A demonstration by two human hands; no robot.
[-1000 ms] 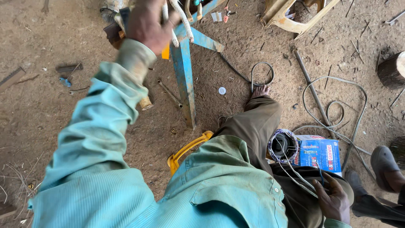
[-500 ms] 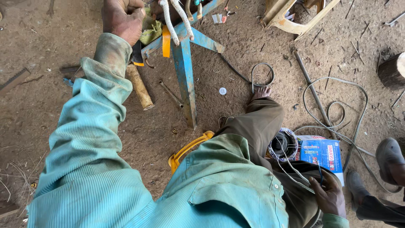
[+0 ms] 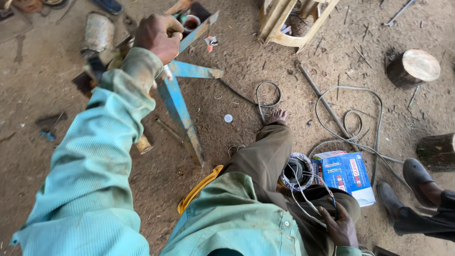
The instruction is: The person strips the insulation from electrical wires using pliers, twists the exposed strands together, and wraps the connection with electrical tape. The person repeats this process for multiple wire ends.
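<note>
Both hands are busy, and they are well apart from each other. The left hand (image 3: 160,35) is stretched far forward and up, closed as a fist around something at the top of the blue metal stand (image 3: 182,111); what exactly it grips is hidden by the knuckles. The right hand (image 3: 339,227) stays low beside the person's knee, its fingers closed on thin wires (image 3: 308,199), white ones and a blue one.

These wires run up from the hand to the wire coil (image 3: 297,171), which lies on the thigh just beside a blue carton (image 3: 346,176) on the ground. So the coil is near the right hand and far from the left one. The stand lies the other way: its long blue leg goes from the left fist down toward the person's body, slightly slanted, and a second short arm goes to the right from it.

The stand is flat steel bar with worn blue paint and bare rusty spots. The coil is round, with a dark hole in the middle. The floor (image 3: 265,61) is dry sandy earth with small scraps. A grey cable (image 3: 353,118) makes loose loops on it. A cut log (image 3: 413,68) stands at the right, and another person's shoes (image 3: 407,189) are at the edge. A yellow curved handle (image 3: 199,187) shows by the shirt.
</note>
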